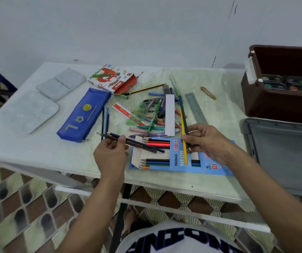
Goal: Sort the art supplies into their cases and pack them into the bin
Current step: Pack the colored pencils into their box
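My left hand [111, 154] pinches two dark coloured pencils [139, 143], one brown and one navy, slanting over the blue Ninso pencil case [181, 157]. My right hand [205, 143] grips a yellow pencil and a dark green pencil [183, 121], both pointing away from me. The case lies near the table's front edge with several pencils in its slots. A heap of pens and crayons [153, 114] covers the table's middle. A blue zip pouch [84, 115] rests left of it, and an open oil pastel box [113, 79] behind.
A brown bin [281, 106] at the right holds a paint palette; a grey lid [283, 154] lies in front of it. A steel ruler [195, 108], a loose crayon [208, 93], a grey felt pouch [62, 83] and a white mixing palette [31, 112] sit on the table.
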Available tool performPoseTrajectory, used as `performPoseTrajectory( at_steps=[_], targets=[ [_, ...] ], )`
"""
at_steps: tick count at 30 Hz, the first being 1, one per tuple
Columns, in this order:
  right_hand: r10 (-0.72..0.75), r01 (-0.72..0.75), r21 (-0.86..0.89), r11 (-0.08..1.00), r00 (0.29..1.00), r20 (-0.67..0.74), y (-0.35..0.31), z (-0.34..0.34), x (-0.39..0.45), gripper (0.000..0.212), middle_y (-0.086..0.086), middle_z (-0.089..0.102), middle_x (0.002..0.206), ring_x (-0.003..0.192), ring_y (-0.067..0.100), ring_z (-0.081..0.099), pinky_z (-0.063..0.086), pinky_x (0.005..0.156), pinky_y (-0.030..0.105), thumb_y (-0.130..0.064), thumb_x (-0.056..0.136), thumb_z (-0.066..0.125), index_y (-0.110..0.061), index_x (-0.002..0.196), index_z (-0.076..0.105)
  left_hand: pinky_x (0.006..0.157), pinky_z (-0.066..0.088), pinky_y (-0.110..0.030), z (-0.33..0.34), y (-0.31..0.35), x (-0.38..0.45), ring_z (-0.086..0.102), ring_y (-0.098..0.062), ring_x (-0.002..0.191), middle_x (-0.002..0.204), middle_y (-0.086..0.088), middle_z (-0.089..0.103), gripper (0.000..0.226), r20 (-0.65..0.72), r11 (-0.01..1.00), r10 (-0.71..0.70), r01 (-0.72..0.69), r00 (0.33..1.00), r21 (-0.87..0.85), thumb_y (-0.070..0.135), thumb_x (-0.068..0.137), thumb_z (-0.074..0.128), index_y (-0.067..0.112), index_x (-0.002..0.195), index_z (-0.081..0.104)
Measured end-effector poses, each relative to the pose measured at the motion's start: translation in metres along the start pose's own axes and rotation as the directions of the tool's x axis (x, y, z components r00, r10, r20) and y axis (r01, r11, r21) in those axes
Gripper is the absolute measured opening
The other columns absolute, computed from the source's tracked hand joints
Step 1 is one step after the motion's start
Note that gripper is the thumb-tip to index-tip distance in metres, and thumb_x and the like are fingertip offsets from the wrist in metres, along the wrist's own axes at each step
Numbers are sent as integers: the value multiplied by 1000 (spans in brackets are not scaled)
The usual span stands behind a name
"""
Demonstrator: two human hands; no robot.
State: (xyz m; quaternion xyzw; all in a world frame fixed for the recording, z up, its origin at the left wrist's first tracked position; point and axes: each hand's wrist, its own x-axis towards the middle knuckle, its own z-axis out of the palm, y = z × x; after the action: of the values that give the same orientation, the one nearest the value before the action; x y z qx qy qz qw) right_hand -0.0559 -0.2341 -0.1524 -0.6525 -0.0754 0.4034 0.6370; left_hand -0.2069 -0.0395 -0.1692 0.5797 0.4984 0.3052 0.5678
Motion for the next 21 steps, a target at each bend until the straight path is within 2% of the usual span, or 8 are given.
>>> performPoseTrajectory(
  at_steps=[4, 6, 9, 12, 14, 15, 18, 21],
  targets=[
    [-15, 15, -25, 1000, 1000, -14, 4, 3, 1, 26, 20, 72, 93, 91, 35, 69, 59, 76, 42, -3, 80, 69, -1, 103, 58, 65, 52, -32, 3, -11, -14, 64, -13, 69, 73, 0, 68, 31, 78, 964, 112, -128, 991, 233, 42, 83, 71, 11, 83, 67],
    [-16, 16, -58, 998, 1000, -12, 5, 4, 1, 30, 20, 73, 93, 88, 35, 68, 58, 76, 42, -4, 80, 70, 1, 106, 57, 59, 45, -27, 5, -13, -19, 59, -11, 68, 72, 2, 63, 41, 184, 893, 174, -234, 967, 385, 54, 82, 66, 13, 81, 63],
    [-11, 10, -90, 996, 1000, -5, 4, 5, 1, 29, 18, 73, 91, 83, 29, 70, 60, 73, 38, -5, 81, 70, 1, 107, 58, 61, 48, -35, 6, -14, -18, 56, -20, 72, 78, -4, 57, 63, 302, 735, 191, -340, 934, 587, 74, 74, 56, 11, 83, 54],
    [-3, 3, -96, 995, 1000, 4, 2, 3, 2, 24, 17, 73, 90, 85, 30, 70, 60, 71, 36, -6, 81, 70, -2, 102, 59, 75, 47, -42, 4, -18, -16, 51, -30, 93, 105, -12, 51, 80, 306, 501, 354, -455, 884, 736, 76, 71, 54, 7, 111, 47],
    [0, 1, -92, 996, 1000, 10, 3, 2, 2, 22, 18, 73, 91, 88, 32, 69, 60, 72, 36, -6, 81, 70, -4, 100, 60, 85, 43, -47, 2, -17, -12, 46, -33, 109, 121, -14, 47, 73, 414, 370, 450, -588, 791, 719, 69, 79, 56, 15, 128, 48],
    [1, 1, -89, 996, 1000, 13, 3, 2, 2, 21, 18, 73, 92, 89, 32, 69, 60, 72, 36, -6, 81, 70, -5, 99, 60, 88, 41, -48, 1, -17, -7, 46, -31, 113, 123, -11, 49, 61, 506, 304, 482, -679, 715, 668, 63, 83, 56, 21, 126, 54],
    [-5, 6, -77, 997, 1000, 17, 3, 1, 2, 19, 18, 73, 92, 88, 31, 69, 60, 72, 36, -6, 82, 70, -6, 99, 60, 78, 47, -44, -2, -17, 8, 56, -25, 94, 99, -1, 64, 36, 729, 194, 483, -871, 485, 451, 48, 89, 51, 21, 100, 72],
    [-9, 10, -66, 998, 1000, 19, 3, 0, 2, 19, 19, 72, 93, 87, 30, 69, 60, 74, 37, -6, 81, 70, -7, 98, 60, 68, 47, -38, 2, -14, 8, 58, -23, 81, 86, 1, 67, 20, 783, 167, 486, -921, 388, 352, 31, 86, 61, 16, 91, 74]
  ],
)
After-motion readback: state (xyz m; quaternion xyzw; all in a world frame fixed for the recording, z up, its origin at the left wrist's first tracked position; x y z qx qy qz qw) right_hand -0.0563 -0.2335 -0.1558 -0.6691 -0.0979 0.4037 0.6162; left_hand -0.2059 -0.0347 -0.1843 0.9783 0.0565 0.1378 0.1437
